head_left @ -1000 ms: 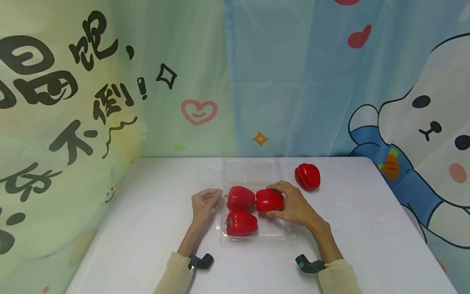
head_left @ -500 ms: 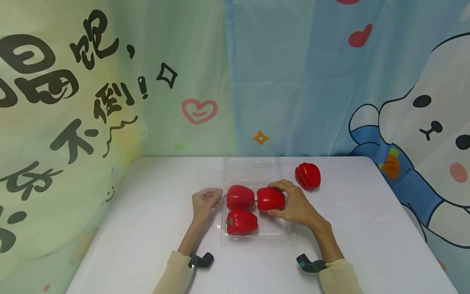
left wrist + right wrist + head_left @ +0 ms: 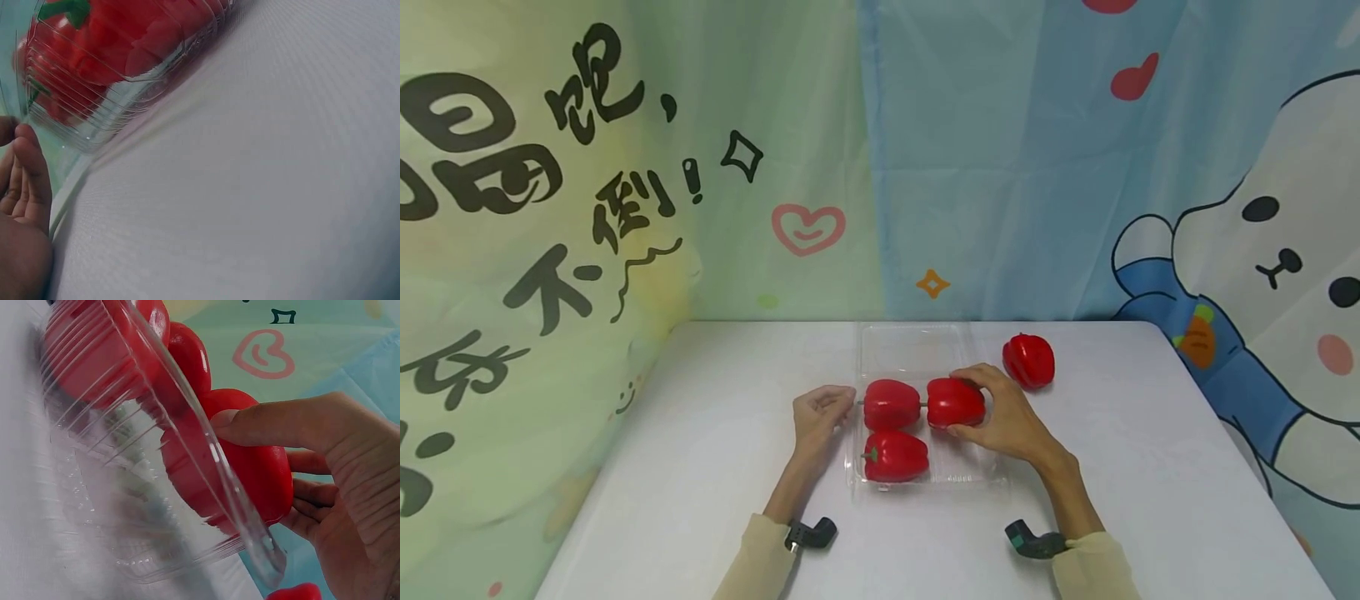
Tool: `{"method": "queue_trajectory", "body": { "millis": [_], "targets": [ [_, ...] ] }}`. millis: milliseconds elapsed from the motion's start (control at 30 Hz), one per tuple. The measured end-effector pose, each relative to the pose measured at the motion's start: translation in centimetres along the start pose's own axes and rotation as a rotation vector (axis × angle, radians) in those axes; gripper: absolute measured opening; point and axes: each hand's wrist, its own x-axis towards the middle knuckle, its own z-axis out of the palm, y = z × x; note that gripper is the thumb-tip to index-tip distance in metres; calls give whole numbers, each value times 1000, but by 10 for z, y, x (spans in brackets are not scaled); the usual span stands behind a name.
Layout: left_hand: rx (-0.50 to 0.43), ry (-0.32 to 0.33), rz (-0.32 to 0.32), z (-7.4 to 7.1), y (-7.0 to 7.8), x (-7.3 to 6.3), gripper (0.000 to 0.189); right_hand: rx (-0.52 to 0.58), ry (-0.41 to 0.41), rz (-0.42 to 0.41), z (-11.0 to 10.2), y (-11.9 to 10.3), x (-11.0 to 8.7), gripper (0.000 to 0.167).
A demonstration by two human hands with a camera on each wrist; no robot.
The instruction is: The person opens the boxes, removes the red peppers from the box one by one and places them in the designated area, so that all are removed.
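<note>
A clear plastic clamshell box [image 3: 958, 482] lies on the table with its lid [image 3: 913, 346] folded back. My right hand [image 3: 1006, 417] grips a red bell pepper [image 3: 953, 403] in the box's back right part, thumb on the near side and fingers on the far side. In the right wrist view that pepper [image 3: 262, 475] shows partly through the clear wall. Two more red bell peppers, one at the back left [image 3: 891, 405] and one at the front left [image 3: 895, 457], lie in the box. At the box's left edge, thumb and forefinger of my left hand [image 3: 820, 417] pinch the rim.
Another red bell pepper [image 3: 1028, 361] lies on the white table [image 3: 715, 467] behind and right of the box. A printed curtain [image 3: 955, 167] hangs behind the table's back edge.
The right hand has shifted the pepper it holds slightly to the right, opening a small gap to the back left pepper, where a stem shows. The left hand stays put.
</note>
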Motion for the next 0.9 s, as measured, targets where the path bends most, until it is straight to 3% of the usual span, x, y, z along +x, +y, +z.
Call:
{"method": "queue_trajectory", "body": {
  "millis": [900],
  "targets": [
    [-32,31,-48,2,0,3,15,17,74,-36,-4,-3,0,86]
  ]
}}
